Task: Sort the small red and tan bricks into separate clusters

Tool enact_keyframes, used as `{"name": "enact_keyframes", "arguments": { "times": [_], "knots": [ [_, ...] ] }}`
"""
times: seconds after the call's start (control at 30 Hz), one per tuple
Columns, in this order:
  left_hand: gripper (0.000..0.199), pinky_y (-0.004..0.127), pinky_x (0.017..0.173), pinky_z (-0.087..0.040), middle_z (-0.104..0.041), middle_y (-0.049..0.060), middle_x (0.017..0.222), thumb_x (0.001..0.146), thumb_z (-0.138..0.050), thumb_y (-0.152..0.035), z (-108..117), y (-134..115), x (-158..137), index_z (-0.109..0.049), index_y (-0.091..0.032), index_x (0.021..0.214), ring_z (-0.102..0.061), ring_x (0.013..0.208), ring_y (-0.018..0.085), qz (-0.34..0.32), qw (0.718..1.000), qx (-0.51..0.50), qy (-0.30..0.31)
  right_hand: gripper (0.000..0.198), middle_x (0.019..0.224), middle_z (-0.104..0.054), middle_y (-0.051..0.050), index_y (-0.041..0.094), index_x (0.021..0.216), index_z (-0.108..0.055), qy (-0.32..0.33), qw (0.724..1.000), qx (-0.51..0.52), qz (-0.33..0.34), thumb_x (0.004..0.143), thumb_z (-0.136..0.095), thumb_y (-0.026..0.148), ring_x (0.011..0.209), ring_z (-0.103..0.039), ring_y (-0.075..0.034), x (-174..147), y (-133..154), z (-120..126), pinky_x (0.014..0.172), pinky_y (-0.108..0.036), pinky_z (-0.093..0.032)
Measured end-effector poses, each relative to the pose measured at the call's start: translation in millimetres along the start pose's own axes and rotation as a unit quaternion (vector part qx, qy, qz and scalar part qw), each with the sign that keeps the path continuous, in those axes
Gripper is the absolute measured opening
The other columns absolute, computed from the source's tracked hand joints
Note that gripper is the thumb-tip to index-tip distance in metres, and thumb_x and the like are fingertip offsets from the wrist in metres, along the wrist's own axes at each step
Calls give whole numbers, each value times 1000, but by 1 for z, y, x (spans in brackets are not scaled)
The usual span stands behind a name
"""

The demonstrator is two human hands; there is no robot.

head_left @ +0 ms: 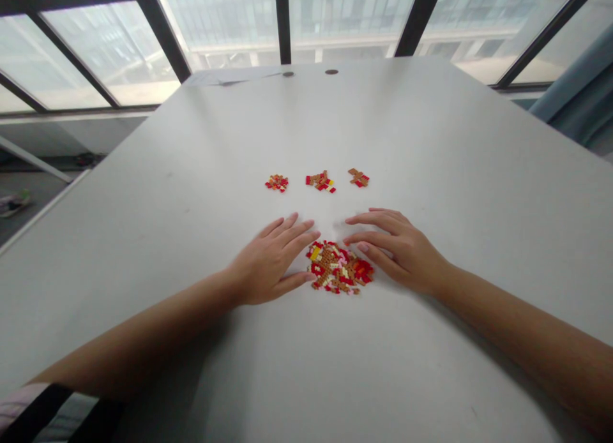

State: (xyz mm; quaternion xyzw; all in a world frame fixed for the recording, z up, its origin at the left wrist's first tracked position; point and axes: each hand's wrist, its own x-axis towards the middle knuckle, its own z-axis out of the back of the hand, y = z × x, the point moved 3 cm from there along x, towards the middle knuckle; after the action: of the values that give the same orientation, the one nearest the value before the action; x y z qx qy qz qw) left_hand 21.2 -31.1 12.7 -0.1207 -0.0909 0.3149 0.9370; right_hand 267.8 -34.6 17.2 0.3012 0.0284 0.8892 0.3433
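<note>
A pile of small building bricks [335,270], red, brown, cream, pink and yellow, lies on the white table between my hands. My left hand [278,258] is at the pile's left side, fingers stretched out and spread, its thumb and fingertips at the pile's edge. On the other side, my right hand [395,245] hovers by the upper right edge with its fingers apart and slightly bent. Neither hand shows anything held. Beyond the hands lie three smaller groups of bricks: a left cluster [277,183], a middle cluster [320,181] and a right cluster [359,177].
The white table [191,175] stretches toward large windows with dark frames [283,22]. Flat sheets of paper [230,77] lie at its far left edge, near two round dark spots. A blue-grey curtain [579,92] hangs at the right.
</note>
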Motion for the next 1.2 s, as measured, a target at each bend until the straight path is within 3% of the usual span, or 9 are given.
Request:
{"name": "enact_keyframes", "arguments": {
  "times": [0.2,0.5,0.77,1.0,1.2],
  "knots": [
    [64,56,124,-25,-38,15,160,100,-43,-56,-2,1,1,-39,-17,150,-26,152,35,-2,1000,-3,-6,20,116,-74,-8,28,92,-74,1,999,32,19,95,-55,28,108,-68,-22,1,2,5,107,-49,-47],
    [65,57,123,-26,-36,16,160,100,-43,-56,0,4,0,-40,-14,149,-25,153,36,-1,1000,-2,3,14,123,-69,-10,27,93,-70,16,999,9,29,89,-58,23,115,-65,-25,3,0,-3,106,-54,-44],
    [63,56,123,-26,-37,14,160,99,-43,-56,-1,3,0,-41,-16,148,-26,152,35,2,1000,-5,1,11,127,-66,-11,27,93,-67,34,998,27,-38,89,-58,29,117,-62,-28,2,0,-3,100,-52,-47],
    [63,56,123,-26,-37,15,160,99,-43,-54,-1,1,1,-41,-14,148,-25,152,36,1,1000,7,4,19,131,-64,-12,27,99,-72,31,999,9,-8,89,-56,24,119,-60,-30,-1,-2,-4,100,-54,-45],
    [63,56,123,-26,-38,15,160,100,-43,-55,-1,-1,1,-42,-14,148,-26,152,35,0,1000,8,-1,17,131,-64,-11,28,97,-72,39,998,23,-41,89,-57,26,119,-61,-29,-1,-3,-3,100,-54,-45]
  ]
}}
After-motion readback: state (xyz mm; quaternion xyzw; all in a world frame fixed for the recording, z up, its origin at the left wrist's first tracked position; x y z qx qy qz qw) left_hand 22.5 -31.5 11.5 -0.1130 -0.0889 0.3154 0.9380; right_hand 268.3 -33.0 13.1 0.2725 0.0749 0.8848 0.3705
